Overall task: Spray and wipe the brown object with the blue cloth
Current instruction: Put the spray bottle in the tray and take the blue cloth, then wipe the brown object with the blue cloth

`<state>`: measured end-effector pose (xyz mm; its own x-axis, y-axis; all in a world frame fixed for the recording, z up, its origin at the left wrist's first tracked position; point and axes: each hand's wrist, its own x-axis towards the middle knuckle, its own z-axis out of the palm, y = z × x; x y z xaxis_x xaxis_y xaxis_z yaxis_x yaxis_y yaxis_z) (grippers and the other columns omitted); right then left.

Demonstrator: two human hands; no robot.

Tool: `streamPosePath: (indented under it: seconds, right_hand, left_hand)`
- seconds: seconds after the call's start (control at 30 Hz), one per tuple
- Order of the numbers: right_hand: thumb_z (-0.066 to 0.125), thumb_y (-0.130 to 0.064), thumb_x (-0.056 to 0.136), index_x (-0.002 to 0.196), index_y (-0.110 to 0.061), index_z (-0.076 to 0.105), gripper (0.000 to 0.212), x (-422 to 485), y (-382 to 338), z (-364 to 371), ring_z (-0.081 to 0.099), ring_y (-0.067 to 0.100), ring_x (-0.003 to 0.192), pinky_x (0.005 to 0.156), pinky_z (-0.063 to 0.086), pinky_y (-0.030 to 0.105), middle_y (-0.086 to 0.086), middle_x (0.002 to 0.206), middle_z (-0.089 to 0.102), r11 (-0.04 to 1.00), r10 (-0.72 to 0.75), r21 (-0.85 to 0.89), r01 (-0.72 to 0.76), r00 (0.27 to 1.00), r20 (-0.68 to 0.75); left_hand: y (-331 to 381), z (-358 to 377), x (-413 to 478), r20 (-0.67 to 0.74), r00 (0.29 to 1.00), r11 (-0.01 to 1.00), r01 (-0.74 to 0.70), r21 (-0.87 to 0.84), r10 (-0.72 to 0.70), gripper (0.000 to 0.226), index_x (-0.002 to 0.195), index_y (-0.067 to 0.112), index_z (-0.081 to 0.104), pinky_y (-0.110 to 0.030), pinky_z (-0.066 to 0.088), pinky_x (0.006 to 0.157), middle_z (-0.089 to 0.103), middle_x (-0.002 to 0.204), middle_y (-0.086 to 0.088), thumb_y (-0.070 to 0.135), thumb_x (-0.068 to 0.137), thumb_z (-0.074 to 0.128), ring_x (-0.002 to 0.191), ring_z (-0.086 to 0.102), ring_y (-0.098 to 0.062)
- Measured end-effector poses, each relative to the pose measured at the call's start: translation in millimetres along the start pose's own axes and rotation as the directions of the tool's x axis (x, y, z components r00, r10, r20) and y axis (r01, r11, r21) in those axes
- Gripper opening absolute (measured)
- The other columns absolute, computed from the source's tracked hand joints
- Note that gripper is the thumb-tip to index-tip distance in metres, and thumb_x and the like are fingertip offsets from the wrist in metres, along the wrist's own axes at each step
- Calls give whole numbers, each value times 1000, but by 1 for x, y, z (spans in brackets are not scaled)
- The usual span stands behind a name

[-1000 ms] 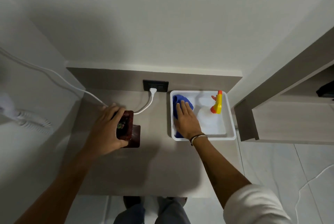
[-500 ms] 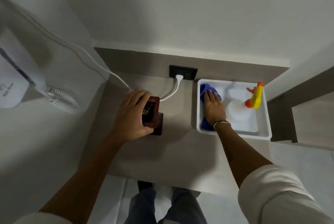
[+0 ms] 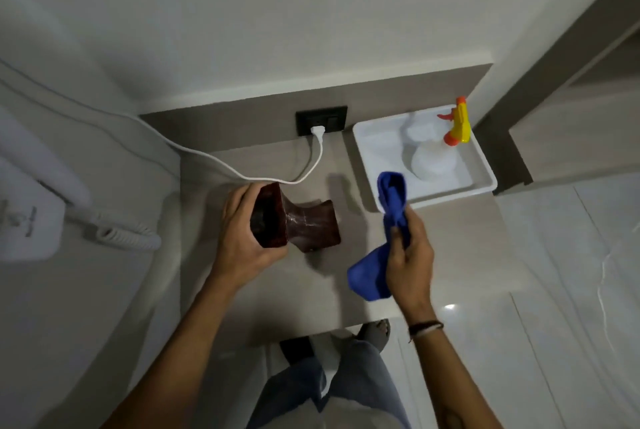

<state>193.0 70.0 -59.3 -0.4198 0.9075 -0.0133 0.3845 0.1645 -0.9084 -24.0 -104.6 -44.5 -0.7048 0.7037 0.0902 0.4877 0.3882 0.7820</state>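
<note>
Both hands grip: left hand [image 3: 242, 234] clasps the tilted glossy brown waisted object [image 3: 304, 226]; right hand [image 3: 408, 255] fingers clench the crumpled blue cloth [image 3: 391, 200] near the white tray [image 3: 485, 165].

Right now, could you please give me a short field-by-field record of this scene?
left hand: grips the brown object, tilted on the counter
right hand: fingers closed on the blue cloth, held above the counter
spray bottle: standing in the white tray, untouched
white cord: plugged into the wall socket
</note>
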Motion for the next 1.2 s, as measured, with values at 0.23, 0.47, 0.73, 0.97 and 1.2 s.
streamPosePath:
  seconds: [0.23, 0.47, 0.73, 0.97, 1.2]
  right_hand:
    - [59, 18, 89, 164, -5, 37, 81, -59, -25, 82, 34, 24, 161, 133, 28, 34, 12, 172, 36, 896, -391, -38, 443, 826, 407]
    - [49, 17, 93, 170, -8, 11, 90, -25, 9, 64, 2, 36, 168, 136, 15, 46, 14, 180, 2, 848, -94, -396, 353, 834, 543]
    - [55, 23, 84, 170, -6, 10, 101, -36, 8, 73, -6, 38, 167, 137, 7, 50, 14, 179, -3, 817, -252, -296, 494, 768, 589]
    - [51, 23, 82, 171, -20, 0, 111, -62, -22, 93, 2, 32, 169, 137, 9, 45, 8, 182, 0, 857, -438, 7, 516, 719, 540]
    - [49, 17, 91, 170, -5, 12, 90, -9, 36, 59, 6, 44, 166, 136, 12, 49, 20, 179, 4, 818, -121, -401, 413, 805, 581]
  left_hand:
    - [-15, 5, -11, 67, 996, 997, 58, -58, -54, 102, 148, 32, 45, -41, 48, 110, 47, 141, 20, 39, 54, 85, 134, 51, -17]
    - [-9, 3, -15, 43, 997, 997, 63, 47, -65, 110, 150, 9, 48, -29, 37, 114, 41, 139, 9, 47, 51, 78, 134, 47, -23]
    - [-10, -4, -15, 45, 995, 993, 84, 80, -87, 98, 141, 11, 55, -6, 37, 103, 51, 130, 5, 30, 50, 86, 122, 53, -14]
    - [0, 5, -12, 70, 992, 993, 99, 70, -104, 86, 136, 24, 59, -36, 50, 106, 61, 134, 9, 30, 55, 90, 126, 60, -15]
    - [2, 8, -16, 7, 994, 983, 106, 147, -108, 103, 145, 16, 54, -27, 43, 102, 40, 129, 23, 40, 50, 85, 125, 54, -18]
